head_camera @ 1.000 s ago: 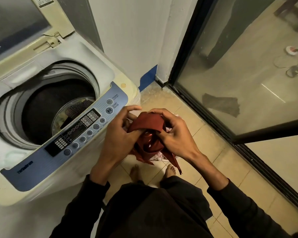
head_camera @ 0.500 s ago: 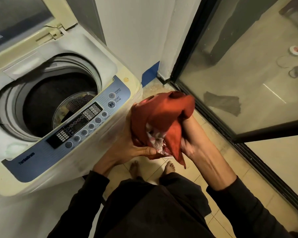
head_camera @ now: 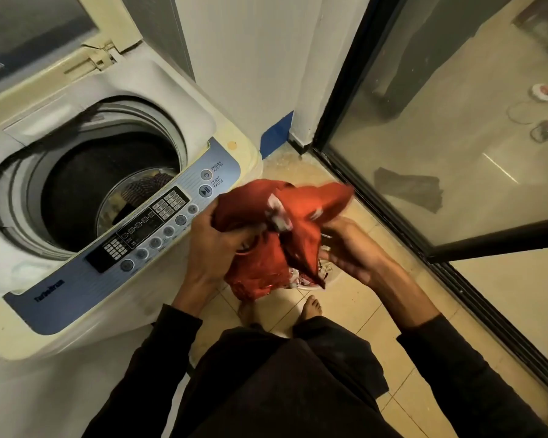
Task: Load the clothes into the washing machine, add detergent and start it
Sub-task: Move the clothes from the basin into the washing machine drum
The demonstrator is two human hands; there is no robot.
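Standing at the open washing machine [head_camera: 121, 165], lid [head_camera: 35, 30] raised, drum opening [head_camera: 108, 184] exposed. Holding a bunched red garment [head_camera: 276, 235] in front of the body, just right of the control panel [head_camera: 140, 235] and above the tiled floor [head_camera: 355, 311].

Left hand [head_camera: 215, 245]: gripping the left side of the bundle, fingers curled into the cloth. Right hand [head_camera: 351, 248]: lying under and against the right side, palm partly turned up; fingers hidden behind the fabric, so not possible to say whether clasping or merely supporting.

Garment: hanging crumpled between both hands, upper fold blurred, lower tail drooping toward the feet. Long axis running roughly left to right across the hands.

Key relation: drum opening lying up and to the left of the bundle, beyond the control panel. Left hand nearer the drum. Judging the coming move as a carry leftward over the panel edge, then a drop.

Already lying in the drum: some checked cloth [head_camera: 146, 188]. No detergent in view.
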